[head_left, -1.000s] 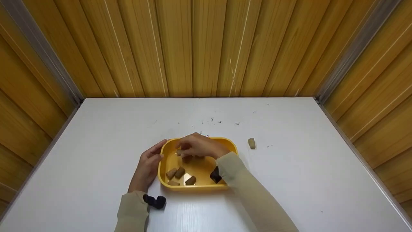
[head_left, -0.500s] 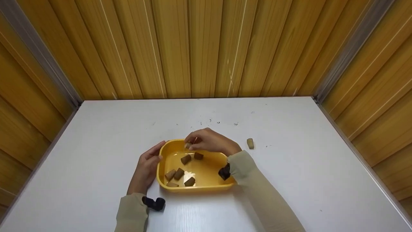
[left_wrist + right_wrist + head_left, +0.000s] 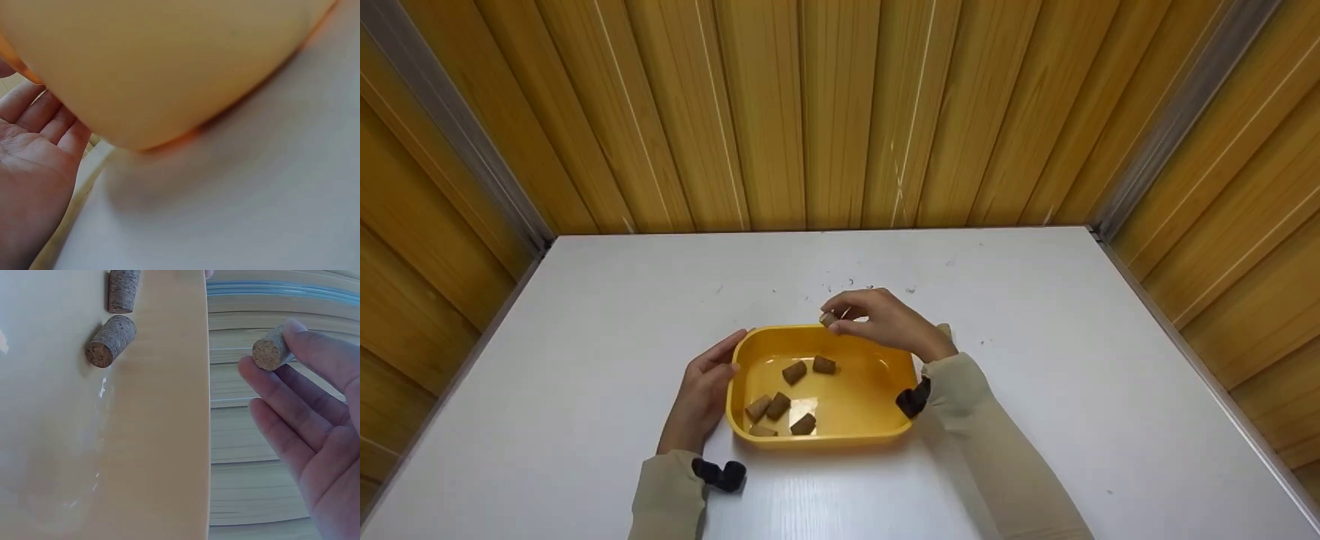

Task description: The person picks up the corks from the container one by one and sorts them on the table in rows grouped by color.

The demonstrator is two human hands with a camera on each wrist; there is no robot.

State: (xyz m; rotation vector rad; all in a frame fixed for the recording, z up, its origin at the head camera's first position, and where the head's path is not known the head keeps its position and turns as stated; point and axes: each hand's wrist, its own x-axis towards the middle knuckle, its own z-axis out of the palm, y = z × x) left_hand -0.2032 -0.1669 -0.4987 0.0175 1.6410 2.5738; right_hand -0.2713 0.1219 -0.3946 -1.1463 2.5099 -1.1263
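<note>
A yellow tray [image 3: 855, 433] holds several short corks, among them two brown corks [image 3: 824, 365] near its middle. At its left end, my left hand [image 3: 703, 390] rests against the outer wall, fingers extended and thumb at the rim. The left wrist view shows this palm [image 3: 34, 169] beside the tray wall. Above the tray's back rim, my right hand [image 3: 885, 319] pinches a cork [image 3: 270, 351] between thumb and fingers; the other fingers stay loosely extended. Two corks [image 3: 112, 340] lie inside the tray in the right wrist view.
One more cork [image 3: 944, 328] lies on the white table [image 3: 1035, 390] right of the tray, partly hidden behind my right wrist. Small dark crumbs [image 3: 851, 283] are scattered behind the tray. Wood-patterned walls [image 3: 840, 112] enclose the back and sides.
My right hand has lifted a cork out of the tray's left back part and moved right with it, above the back rim. The left hand has stayed at the tray.
</note>
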